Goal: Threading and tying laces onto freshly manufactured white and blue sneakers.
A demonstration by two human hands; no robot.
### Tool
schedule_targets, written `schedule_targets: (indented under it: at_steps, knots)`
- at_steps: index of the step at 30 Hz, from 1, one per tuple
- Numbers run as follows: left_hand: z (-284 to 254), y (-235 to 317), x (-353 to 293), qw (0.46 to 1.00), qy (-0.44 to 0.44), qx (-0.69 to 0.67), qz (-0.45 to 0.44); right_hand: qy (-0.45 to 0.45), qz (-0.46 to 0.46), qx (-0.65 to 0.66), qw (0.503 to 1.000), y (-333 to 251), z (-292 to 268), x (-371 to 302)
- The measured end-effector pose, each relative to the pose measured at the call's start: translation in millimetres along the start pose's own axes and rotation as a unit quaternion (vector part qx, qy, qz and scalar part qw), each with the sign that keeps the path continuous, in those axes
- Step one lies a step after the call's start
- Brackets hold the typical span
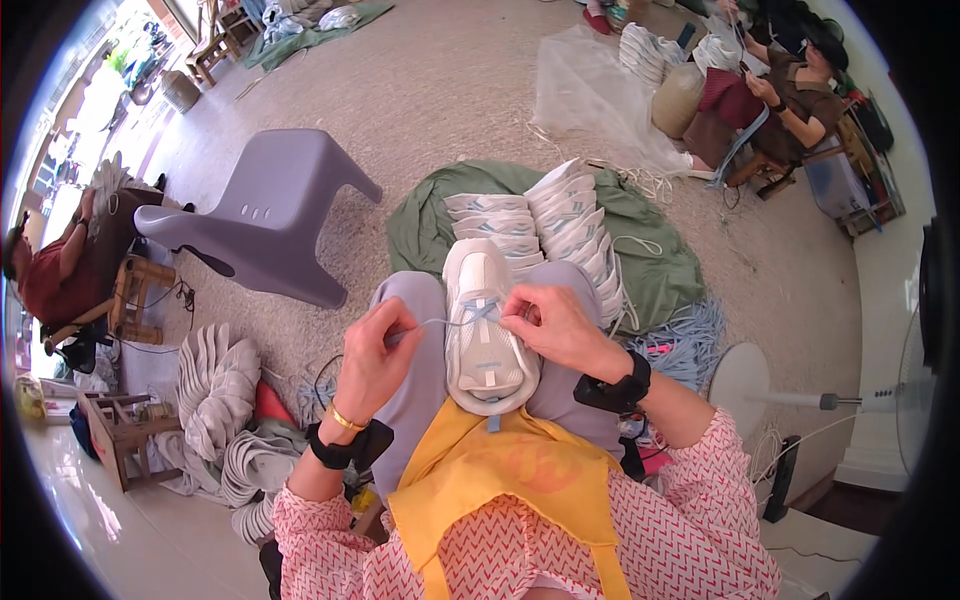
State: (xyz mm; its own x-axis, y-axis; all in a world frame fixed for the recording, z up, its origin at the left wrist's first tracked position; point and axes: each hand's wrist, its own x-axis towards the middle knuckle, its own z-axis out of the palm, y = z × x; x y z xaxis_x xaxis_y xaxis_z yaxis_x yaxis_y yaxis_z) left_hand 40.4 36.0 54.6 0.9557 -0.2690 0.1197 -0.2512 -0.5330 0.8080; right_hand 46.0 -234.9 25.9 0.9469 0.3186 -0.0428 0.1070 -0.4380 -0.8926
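A white and beige sneaker (pixel 475 268) lies on my lap between my thighs, its toe pointing away from me. A light blue shoelace (pixel 440 322) runs through its front eyelets and stretches out to the left. My left hand (pixel 378 345) is closed in a pinch on that lace, just left of the shoe. At the shoe's right side, my right hand (pixel 560 325) pinches the lace close to the eyelets; its fingertips partly hide the exact grip. The shoe's tongue (pixel 488 352) shows below the laced part. A yellow apron (pixel 510 455) covers my lap behind the heel.
Stacked white shoe uppers (pixel 575 220) lie on a green cloth (pixel 425 215) ahead. Blue laces (pixel 690 340) are heaped to the right. A grey plastic chair (pixel 280 190) stands front left, grey shoe pieces (pixel 220 390) nearer. Co-workers sit left (pixel 60 270) and far right (pixel 800 95).
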Motion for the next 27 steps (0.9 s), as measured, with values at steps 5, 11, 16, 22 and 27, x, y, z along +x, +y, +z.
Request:
schedule_targets:
  at_steps: [5,11,16,22,27]
  knots:
    - [2.7,0.4,5.9,0.999,0.033,-0.035,0.02,0.034,-0.03,-0.022,0.999,-9.1,5.0,0.5]
    - [1.6,3.0,18.5,0.998,0.055,-0.034,0.023,0.052,-0.184,-0.136,0.972,-7.9,14.9,5.2]
    - [0.8,2.2,18.3,0.998,0.049,-0.036,0.022,0.007,-0.225,-0.233,0.946,-9.1,12.4,8.0]
    - [-4.3,-12.5,-2.6,1.0,0.011,-0.012,0.0,-0.003,-0.243,-0.264,0.933,-10.3,7.4,3.8]
    - [-2.1,-15.1,-15.6,1.0,-0.029,0.01,-0.008,0.005,-0.23,-0.276,0.933,-4.3,1.5,-3.0]
